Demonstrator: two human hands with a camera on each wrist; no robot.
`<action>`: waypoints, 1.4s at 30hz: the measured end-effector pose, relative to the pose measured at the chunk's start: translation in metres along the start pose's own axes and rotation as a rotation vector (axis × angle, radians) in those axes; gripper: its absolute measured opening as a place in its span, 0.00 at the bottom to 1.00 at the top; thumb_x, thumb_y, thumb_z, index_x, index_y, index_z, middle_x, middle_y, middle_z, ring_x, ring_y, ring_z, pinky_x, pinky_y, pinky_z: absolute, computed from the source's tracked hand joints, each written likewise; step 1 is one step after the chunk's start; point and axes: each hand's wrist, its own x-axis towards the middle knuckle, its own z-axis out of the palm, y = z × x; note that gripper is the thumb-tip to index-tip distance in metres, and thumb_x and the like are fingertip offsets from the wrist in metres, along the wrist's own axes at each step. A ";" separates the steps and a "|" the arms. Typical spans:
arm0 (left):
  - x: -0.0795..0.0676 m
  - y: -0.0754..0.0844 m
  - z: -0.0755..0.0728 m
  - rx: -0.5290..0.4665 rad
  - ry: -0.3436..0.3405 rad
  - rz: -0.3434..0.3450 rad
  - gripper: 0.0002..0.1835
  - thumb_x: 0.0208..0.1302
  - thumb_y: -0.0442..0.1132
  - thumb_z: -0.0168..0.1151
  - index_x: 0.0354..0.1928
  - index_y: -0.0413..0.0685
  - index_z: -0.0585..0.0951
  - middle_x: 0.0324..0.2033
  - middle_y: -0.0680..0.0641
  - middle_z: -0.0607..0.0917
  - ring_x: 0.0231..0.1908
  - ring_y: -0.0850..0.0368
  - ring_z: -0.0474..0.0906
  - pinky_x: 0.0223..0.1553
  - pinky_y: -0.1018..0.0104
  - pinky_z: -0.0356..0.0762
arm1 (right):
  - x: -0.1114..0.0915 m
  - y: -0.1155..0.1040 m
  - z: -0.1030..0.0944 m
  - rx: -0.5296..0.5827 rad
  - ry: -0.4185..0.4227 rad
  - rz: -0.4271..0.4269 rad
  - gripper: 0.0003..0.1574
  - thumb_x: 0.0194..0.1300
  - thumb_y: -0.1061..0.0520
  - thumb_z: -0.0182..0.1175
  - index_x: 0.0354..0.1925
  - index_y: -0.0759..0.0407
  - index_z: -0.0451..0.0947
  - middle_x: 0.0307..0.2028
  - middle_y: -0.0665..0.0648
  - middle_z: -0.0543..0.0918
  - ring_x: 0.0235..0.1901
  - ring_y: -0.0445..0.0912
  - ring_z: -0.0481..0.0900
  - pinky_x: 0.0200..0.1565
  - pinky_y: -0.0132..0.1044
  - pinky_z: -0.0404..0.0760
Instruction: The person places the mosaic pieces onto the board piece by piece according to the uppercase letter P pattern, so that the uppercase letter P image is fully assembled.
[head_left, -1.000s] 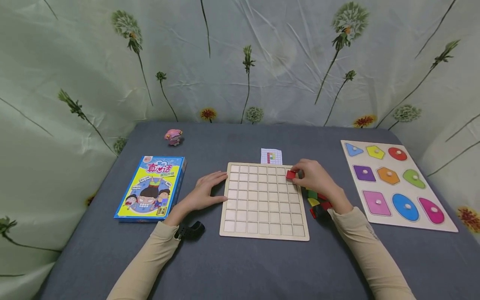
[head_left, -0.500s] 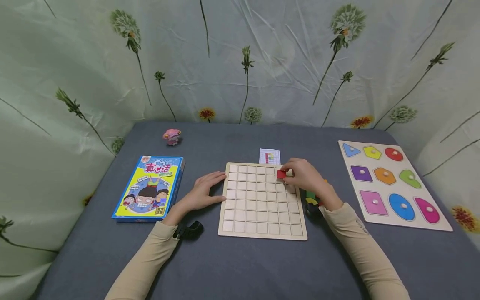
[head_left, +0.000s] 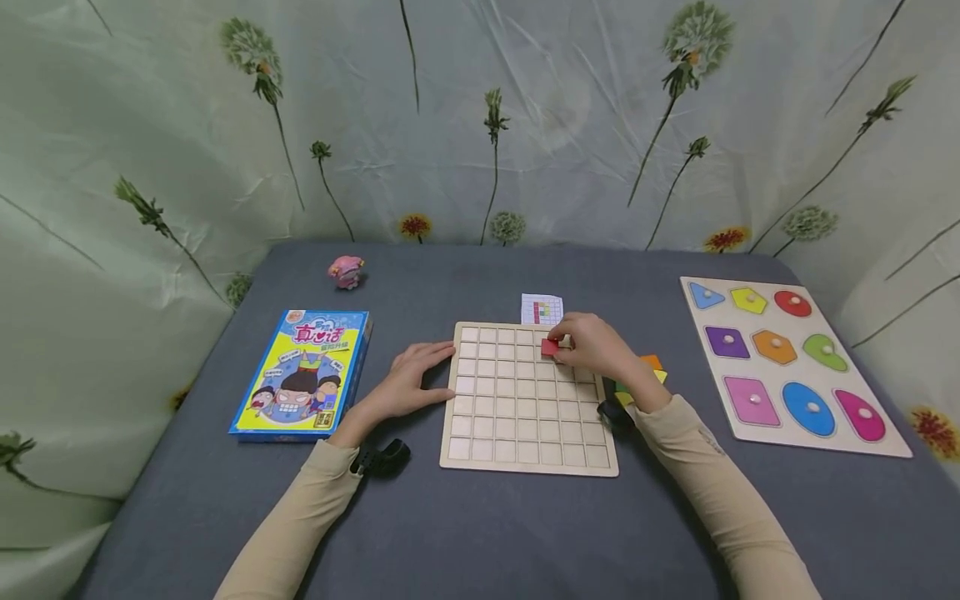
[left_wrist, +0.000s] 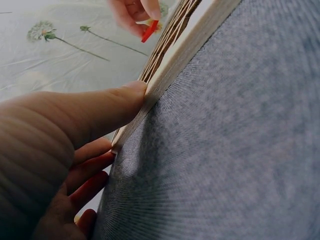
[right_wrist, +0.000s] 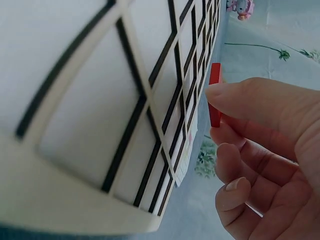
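Observation:
A flat red square tile (head_left: 550, 347) is pinched between the thumb and fingers of my right hand (head_left: 595, 345). The right wrist view shows the tile (right_wrist: 215, 95) standing edge-on, a little above the grid. Below it lies a pale wooden board (head_left: 528, 462) with rows of square recesses. My left hand (head_left: 408, 381) rests along the board's left edge, fingers straight; in the left wrist view its thumb (left_wrist: 112, 107) touches the board's side. A small paper card (head_left: 542, 308) printed with a coloured grid lies just behind the board.
Several coloured tiles (head_left: 624, 392) lie right of the board, partly hidden by my right wrist. A shape puzzle board (head_left: 798, 367) with knobs lies far right. At the left are a yellow and blue box (head_left: 302, 375) and a small pink figurine (head_left: 347, 272).
My right hand has carried the red tile leftward over the board's upper rows, from near its right edge. The left hand has stayed at the left edge.

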 end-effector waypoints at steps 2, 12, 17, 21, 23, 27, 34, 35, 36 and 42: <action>0.001 0.000 0.000 -0.004 0.002 -0.001 0.38 0.55 0.44 0.67 0.67 0.42 0.66 0.67 0.41 0.67 0.63 0.43 0.61 0.59 0.40 0.54 | 0.002 0.000 0.001 -0.012 0.003 -0.009 0.10 0.53 0.61 0.66 0.37 0.62 0.85 0.33 0.57 0.84 0.29 0.45 0.74 0.31 0.34 0.72; 0.002 0.000 0.001 0.012 -0.001 -0.017 0.37 0.55 0.44 0.67 0.66 0.42 0.67 0.67 0.41 0.68 0.62 0.43 0.61 0.59 0.42 0.55 | 0.011 -0.007 0.007 -0.007 -0.033 -0.035 0.10 0.54 0.59 0.66 0.37 0.60 0.85 0.31 0.56 0.83 0.26 0.42 0.73 0.32 0.34 0.72; 0.001 0.002 -0.001 0.011 0.005 -0.014 0.37 0.55 0.44 0.67 0.66 0.42 0.67 0.66 0.41 0.68 0.62 0.43 0.61 0.58 0.41 0.55 | 0.016 -0.009 0.011 0.011 -0.028 -0.060 0.09 0.53 0.62 0.66 0.36 0.60 0.85 0.32 0.56 0.84 0.27 0.43 0.73 0.32 0.33 0.71; 0.002 0.002 0.000 0.008 0.008 -0.023 0.36 0.55 0.45 0.67 0.66 0.42 0.68 0.66 0.41 0.69 0.62 0.43 0.62 0.58 0.42 0.55 | 0.019 -0.011 0.013 0.013 -0.037 -0.085 0.10 0.52 0.63 0.65 0.36 0.61 0.85 0.33 0.57 0.84 0.28 0.43 0.73 0.32 0.32 0.70; 0.002 0.002 0.000 0.005 0.007 -0.027 0.36 0.55 0.45 0.67 0.65 0.42 0.68 0.66 0.41 0.69 0.62 0.43 0.62 0.58 0.42 0.55 | 0.021 -0.012 0.014 0.019 -0.042 -0.100 0.10 0.51 0.64 0.64 0.36 0.62 0.84 0.33 0.57 0.84 0.27 0.42 0.72 0.31 0.31 0.69; 0.001 0.001 0.000 0.005 0.013 -0.025 0.36 0.54 0.44 0.68 0.65 0.42 0.68 0.65 0.40 0.69 0.61 0.42 0.62 0.58 0.42 0.56 | 0.024 -0.016 0.015 0.036 -0.050 -0.098 0.11 0.51 0.64 0.64 0.36 0.62 0.84 0.34 0.57 0.84 0.26 0.42 0.70 0.30 0.31 0.68; 0.000 -0.001 -0.001 0.014 0.021 -0.012 0.36 0.54 0.44 0.68 0.64 0.41 0.69 0.64 0.39 0.70 0.60 0.42 0.63 0.56 0.41 0.56 | 0.029 -0.020 0.018 0.035 -0.071 -0.110 0.12 0.51 0.65 0.63 0.37 0.62 0.85 0.35 0.58 0.84 0.28 0.44 0.73 0.32 0.31 0.69; 0.000 -0.001 -0.001 0.016 0.020 -0.012 0.36 0.54 0.44 0.68 0.64 0.41 0.69 0.65 0.39 0.70 0.60 0.42 0.63 0.56 0.41 0.56 | 0.029 -0.020 0.018 0.040 -0.075 -0.111 0.12 0.51 0.65 0.62 0.37 0.62 0.85 0.35 0.58 0.84 0.28 0.44 0.73 0.32 0.31 0.70; 0.001 -0.001 0.000 0.018 0.020 -0.011 0.36 0.54 0.44 0.68 0.64 0.41 0.69 0.65 0.39 0.70 0.60 0.42 0.63 0.56 0.41 0.56 | 0.030 -0.020 0.018 0.045 -0.080 -0.109 0.12 0.51 0.65 0.62 0.37 0.62 0.84 0.35 0.58 0.84 0.28 0.44 0.73 0.32 0.31 0.70; 0.002 0.000 0.000 -0.001 0.014 -0.028 0.36 0.54 0.44 0.68 0.65 0.42 0.69 0.65 0.40 0.69 0.61 0.42 0.62 0.58 0.41 0.55 | 0.035 -0.021 0.019 0.050 -0.107 -0.095 0.13 0.51 0.64 0.64 0.39 0.62 0.84 0.35 0.59 0.84 0.28 0.43 0.72 0.32 0.32 0.70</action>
